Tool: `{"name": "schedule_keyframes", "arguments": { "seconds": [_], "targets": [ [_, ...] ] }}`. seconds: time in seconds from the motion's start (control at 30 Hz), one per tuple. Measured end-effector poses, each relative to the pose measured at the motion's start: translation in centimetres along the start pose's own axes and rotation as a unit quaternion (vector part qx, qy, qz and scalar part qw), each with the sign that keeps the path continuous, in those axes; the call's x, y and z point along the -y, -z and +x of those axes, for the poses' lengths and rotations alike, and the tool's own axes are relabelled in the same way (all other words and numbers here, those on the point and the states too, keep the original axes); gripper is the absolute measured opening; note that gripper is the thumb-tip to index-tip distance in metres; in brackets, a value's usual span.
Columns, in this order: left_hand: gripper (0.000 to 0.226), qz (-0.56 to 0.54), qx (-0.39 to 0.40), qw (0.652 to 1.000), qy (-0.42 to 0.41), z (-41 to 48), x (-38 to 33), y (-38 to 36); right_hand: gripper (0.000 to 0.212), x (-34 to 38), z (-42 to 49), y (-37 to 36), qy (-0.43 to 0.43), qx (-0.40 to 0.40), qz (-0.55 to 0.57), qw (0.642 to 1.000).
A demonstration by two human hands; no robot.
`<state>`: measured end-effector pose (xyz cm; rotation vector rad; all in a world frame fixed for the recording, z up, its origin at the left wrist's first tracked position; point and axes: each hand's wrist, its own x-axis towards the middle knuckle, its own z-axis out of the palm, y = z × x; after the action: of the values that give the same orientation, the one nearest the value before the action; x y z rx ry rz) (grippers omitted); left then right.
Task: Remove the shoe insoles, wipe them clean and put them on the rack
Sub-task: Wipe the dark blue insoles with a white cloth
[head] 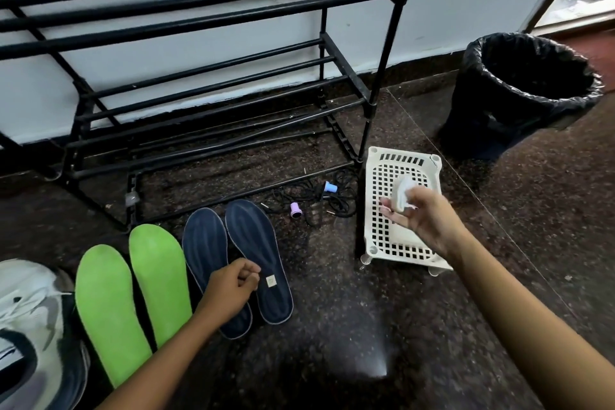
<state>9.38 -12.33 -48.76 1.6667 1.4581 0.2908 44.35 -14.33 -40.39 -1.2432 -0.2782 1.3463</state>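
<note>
A crumpled white wipe [403, 192] is pinched between the thumb and curled fingers of the right hand [424, 218], which is held at 3 o'clock above a white perforated plastic basket [370, 226]. The left hand [231, 289] is seen at 7 o'clock with its fingers curled in; nothing can be made out in it. It is poised over two navy blue fabric insoles [256, 243] laid side by side on the dark speckled floor. Two bright green foam insoles [106, 313] are laid just beside them at 8 o'clock. The black metal tube rack [386, 53] is stood against the wall at 11 o'clock.
</note>
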Motion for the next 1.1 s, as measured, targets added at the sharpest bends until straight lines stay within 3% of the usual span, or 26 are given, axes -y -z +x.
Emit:
{"name": "schedule_keyframes", "arguments": {
  "seconds": [0.07, 0.17, 0.27, 0.37, 0.43, 0.53, 0.7, 0.9, 1.1],
  "targets": [
    [0.008, -0.015, -0.010, 1.000, 0.018, -0.1, 0.5, 0.4, 0.013, -1.6, -0.6, -2.9, -0.072, 0.056, -0.009, 0.996],
    [0.006, -0.022, -0.028, 0.998, 0.045, -0.1, 1.4, 0.8, 0.017, -5.6, -1.1, -6.6, -0.131, 0.103, -0.130, 0.977],
    [0.005, -0.031, -0.046, 0.996, 0.072, -0.2, 2.2, 1.2, 0.019, -10.8, -1.0, -9.3, -0.167, 0.151, -0.285, 0.932],
    [0.005, -0.045, -0.050, 0.994, 0.087, -0.5, 3.0, 1.6, 0.011, -15.9, -0.2, -10.1, -0.096, 0.153, -0.505, 0.844],
    [0.005, -0.046, -0.047, 0.994, 0.089, -0.8, 3.3, 1.9, 0.016, -18.2, 0.2, -10.2, -0.045, 0.139, -0.609, 0.780],
    [0.006, -0.050, -0.051, 0.994, 0.088, -1.2, 3.4, 2.3, 0.015, -20.1, 0.3, -10.3, 0.007, 0.097, -0.659, 0.746],
    [0.006, -0.069, -0.053, 0.992, 0.093, -1.6, 3.3, 2.9, 0.017, -20.3, -0.1, -10.8, -0.012, 0.089, -0.648, 0.757],
    [0.010, -0.121, -0.054, 0.986, 0.105, -1.7, 2.0, 3.5, 0.013, -19.6, -1.1, -11.3, 0.018, 0.042, -0.529, 0.847],
    [0.021, -0.198, -0.057, 0.970, 0.132, -2.1, -0.5, 5.2, 0.023, -16.5, -2.8, -13.5, 0.083, 0.041, -0.442, 0.892]
  ]
}}
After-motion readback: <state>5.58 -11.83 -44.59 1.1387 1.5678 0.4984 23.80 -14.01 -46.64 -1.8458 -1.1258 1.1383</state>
